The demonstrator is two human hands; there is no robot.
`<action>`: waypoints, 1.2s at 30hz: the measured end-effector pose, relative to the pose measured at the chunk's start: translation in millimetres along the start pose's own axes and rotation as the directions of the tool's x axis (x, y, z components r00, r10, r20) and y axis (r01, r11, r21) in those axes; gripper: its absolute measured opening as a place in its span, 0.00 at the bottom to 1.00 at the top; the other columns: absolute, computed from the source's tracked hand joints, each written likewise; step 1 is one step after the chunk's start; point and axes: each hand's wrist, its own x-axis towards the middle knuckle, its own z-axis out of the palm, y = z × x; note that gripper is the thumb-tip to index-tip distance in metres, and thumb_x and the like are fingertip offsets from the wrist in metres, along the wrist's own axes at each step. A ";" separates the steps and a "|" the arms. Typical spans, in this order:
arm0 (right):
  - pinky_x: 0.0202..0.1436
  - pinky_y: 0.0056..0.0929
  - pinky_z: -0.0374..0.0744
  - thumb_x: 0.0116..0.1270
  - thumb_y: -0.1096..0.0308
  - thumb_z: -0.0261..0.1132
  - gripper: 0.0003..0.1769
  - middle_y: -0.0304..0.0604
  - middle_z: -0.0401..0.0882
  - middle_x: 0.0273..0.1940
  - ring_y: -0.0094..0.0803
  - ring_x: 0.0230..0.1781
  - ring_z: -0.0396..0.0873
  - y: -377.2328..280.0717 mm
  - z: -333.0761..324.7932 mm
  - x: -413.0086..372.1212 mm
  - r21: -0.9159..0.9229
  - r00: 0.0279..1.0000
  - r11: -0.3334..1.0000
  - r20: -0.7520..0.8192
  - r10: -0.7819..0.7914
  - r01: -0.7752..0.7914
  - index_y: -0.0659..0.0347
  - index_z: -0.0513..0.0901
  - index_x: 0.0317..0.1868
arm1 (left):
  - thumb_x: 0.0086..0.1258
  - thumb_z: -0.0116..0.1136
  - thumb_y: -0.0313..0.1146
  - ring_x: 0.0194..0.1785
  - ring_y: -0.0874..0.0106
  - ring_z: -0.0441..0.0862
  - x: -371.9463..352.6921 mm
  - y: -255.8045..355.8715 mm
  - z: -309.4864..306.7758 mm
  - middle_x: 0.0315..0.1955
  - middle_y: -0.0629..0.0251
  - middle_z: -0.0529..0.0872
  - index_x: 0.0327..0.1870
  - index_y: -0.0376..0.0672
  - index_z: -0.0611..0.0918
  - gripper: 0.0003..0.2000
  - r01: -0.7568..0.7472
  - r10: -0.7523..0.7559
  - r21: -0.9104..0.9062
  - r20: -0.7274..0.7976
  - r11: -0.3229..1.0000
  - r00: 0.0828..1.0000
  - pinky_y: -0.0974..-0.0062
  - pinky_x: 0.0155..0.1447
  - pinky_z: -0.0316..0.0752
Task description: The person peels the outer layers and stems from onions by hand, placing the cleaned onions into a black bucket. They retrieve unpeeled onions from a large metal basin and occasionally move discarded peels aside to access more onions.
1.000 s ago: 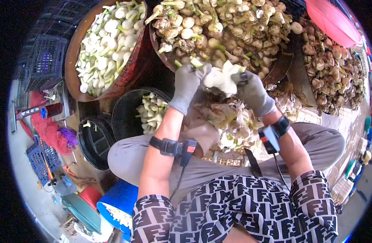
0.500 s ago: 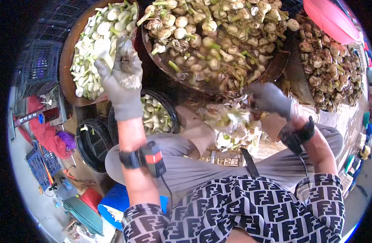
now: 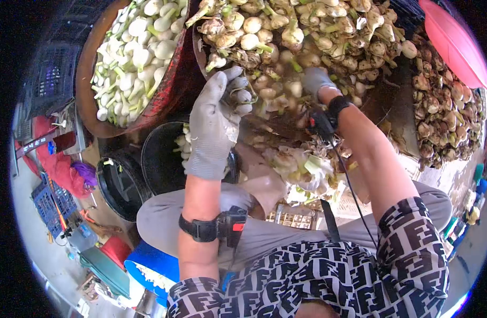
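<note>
My left hand (image 3: 214, 119), in a grey glove, is raised at the near left edge of the large basin of unpeeled garlic (image 3: 291, 34). Its fingers are curled toward the palm, and whatever they may hold cannot be made out. Gloved too, my right hand (image 3: 316, 84) reaches into the murky water among the bulbs; its fingertips are hidden. To the left, peeled white bulbs (image 3: 140, 55) fill a brown-rimmed tub (image 3: 87, 108). Loose peelings (image 3: 307, 167) lie in a heap between my knees.
A black bucket (image 3: 158, 159) with some white bulbs stands behind my left forearm, beside another black bucket (image 3: 113, 185). Dry brown garlic (image 3: 444, 106) is piled at the right under a pink basin (image 3: 455, 42). A blue bucket (image 3: 153, 259) stands at lower left.
My right hand has moved left and forward from over the peelings into the basin. My left hand has shifted right, away from the peeled bulbs. The view has turned slightly.
</note>
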 end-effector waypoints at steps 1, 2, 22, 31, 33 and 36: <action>0.46 0.38 0.76 0.54 0.65 0.54 0.14 0.54 0.80 0.40 0.48 0.41 0.79 5.7 -3.5 1.4 -0.057 0.998 0.998 0.048 0.040 -0.037 0.62 0.83 0.34 | 0.70 0.47 0.38 0.28 0.78 0.77 2.3 -1.5 0.5 0.31 0.66 0.79 0.47 0.35 0.76 0.15 -0.026 0.028 0.071 -0.021 0.997 0.999 0.82 0.30 0.74; 0.46 0.37 0.76 0.54 0.65 0.54 0.13 0.54 0.80 0.40 0.47 0.41 0.79 11.9 -5.1 -2.1 0.057 0.996 0.995 0.039 0.081 -0.083 0.60 0.83 0.35 | 0.70 0.46 0.38 0.29 0.78 0.76 4.0 -4.2 1.0 0.32 0.66 0.79 0.48 0.35 0.75 0.15 -0.014 0.016 0.141 -0.008 0.990 1.000 0.82 0.31 0.74; 0.35 0.37 0.79 0.55 0.71 0.57 0.10 0.49 0.82 0.37 0.43 0.36 0.81 -23.8 -18.5 -16.7 -0.450 0.917 0.813 0.034 -0.396 0.368 0.59 0.84 0.35 | 0.68 0.51 0.37 0.32 0.80 0.76 -5.8 -14.2 13.4 0.33 0.69 0.80 0.44 0.39 0.78 0.12 0.037 -0.052 0.462 0.020 0.886 0.998 0.81 0.33 0.72; 0.46 0.24 0.74 0.59 0.64 0.60 0.17 0.40 0.80 0.42 0.29 0.41 0.78 -28.6 -86.7 -91.8 0.784 0.982 0.602 -0.042 -0.187 0.148 0.63 0.78 0.48 | 0.55 0.65 0.36 0.44 0.69 0.77 6.3 -43.1 -4.9 0.43 0.62 0.79 0.53 0.36 0.73 0.25 -0.467 0.295 0.807 0.377 0.362 0.878 0.74 0.50 0.72; 0.40 0.21 0.73 0.60 0.62 0.62 0.18 0.38 0.80 0.38 0.24 0.36 0.76 -44.0 -90.6 -119.9 0.940 0.968 0.297 -0.097 -0.232 0.166 0.64 0.78 0.47 | 0.52 0.67 0.33 0.50 0.65 0.76 3.6 -58.3 -0.9 0.47 0.58 0.77 0.56 0.37 0.71 0.28 -0.558 0.396 0.809 0.458 0.186 0.796 0.72 0.55 0.69; 0.28 0.16 0.71 0.60 0.60 0.65 0.17 0.35 0.79 0.31 0.17 0.27 0.74 -74.5 -82.7 -151.0 0.992 0.984 0.045 -0.107 -0.139 0.114 0.64 0.79 0.42 | 0.48 0.67 0.29 0.56 0.61 0.73 -5.1 -65.2 -3.0 0.52 0.55 0.75 0.57 0.41 0.69 0.31 -0.527 0.276 0.830 0.471 0.182 0.838 0.69 0.60 0.66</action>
